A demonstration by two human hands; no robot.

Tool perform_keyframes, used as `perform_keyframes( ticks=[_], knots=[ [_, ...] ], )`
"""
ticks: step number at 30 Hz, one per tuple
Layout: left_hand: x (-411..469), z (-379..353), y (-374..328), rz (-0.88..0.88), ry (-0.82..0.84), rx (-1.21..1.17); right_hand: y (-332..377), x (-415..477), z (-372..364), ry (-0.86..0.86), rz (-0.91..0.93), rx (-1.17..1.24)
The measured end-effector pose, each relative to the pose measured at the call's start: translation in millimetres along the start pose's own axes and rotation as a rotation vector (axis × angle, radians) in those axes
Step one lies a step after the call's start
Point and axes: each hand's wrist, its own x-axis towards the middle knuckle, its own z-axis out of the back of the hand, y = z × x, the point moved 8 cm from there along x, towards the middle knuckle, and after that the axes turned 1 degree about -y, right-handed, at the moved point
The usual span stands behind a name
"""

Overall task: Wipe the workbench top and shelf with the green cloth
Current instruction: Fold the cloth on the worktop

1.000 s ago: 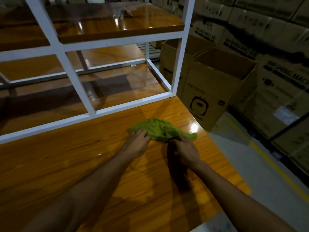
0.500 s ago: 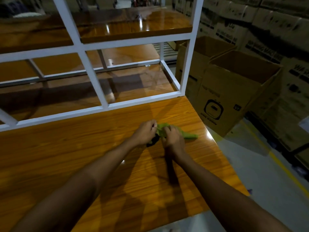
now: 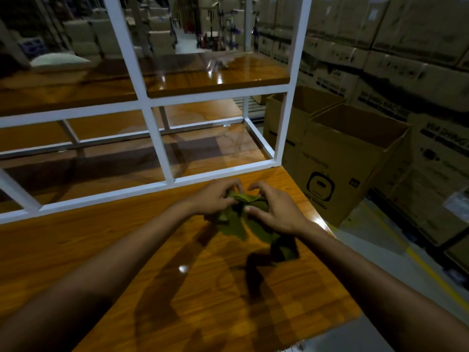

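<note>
Closest in, two bare arms reach out over the shiny brown wooden surface (image 3: pixel 127 262). It looks smooth and a bit slippery, with bright spots of light on it.

A little farther out, near the right end of the surface, is the green cloth (image 3: pixel 237 226). The left hand (image 3: pixel 218 198) and the right hand (image 3: pixel 275 210) are side by side on its top part. The fingers of both hands are curled and pinch the bunched top of it. The rest of it droops down toward the surface and leaves a dark shadow there. I cannot tell if the low end touches the wood.

The green cloth looks thin, soft and very light. It will flop and fold, and it will not break. I think it is best to scrunch it into a pad, hold it in the middle with a flat palm, and press down so it slides and does not roll up.

Behind the hands stands a white frame (image 3: pixel 157 138). Higher and farther back is the shelf (image 3: pixel 215 82), brown and shiny too.

To the right, on the floor, is an open box (image 3: pixel 342 158). Farther off are stacked boxes (image 3: pixel 406 47).
</note>
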Motion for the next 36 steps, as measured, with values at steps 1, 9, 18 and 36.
perform_keyframes(
  ticks=[1, 9, 18, 36],
  knots=[
    [0, 8, -1, 0.002, 0.028, -0.05, 7, 1, 3, -0.001, 0.04, -0.042],
    [-12, 62, 14, -0.025, 0.063, 0.038, 1, 1, 22, 0.039, 0.018, -0.26],
    [-24, 90, 33, -0.05, 0.035, 0.378, -21, -13, 46, -0.074, -0.183, -0.239],
    [14, 135, 91, 0.102, -0.229, 0.446, -78, 3, 86, -0.292, -0.558, -0.119]
  ],
)
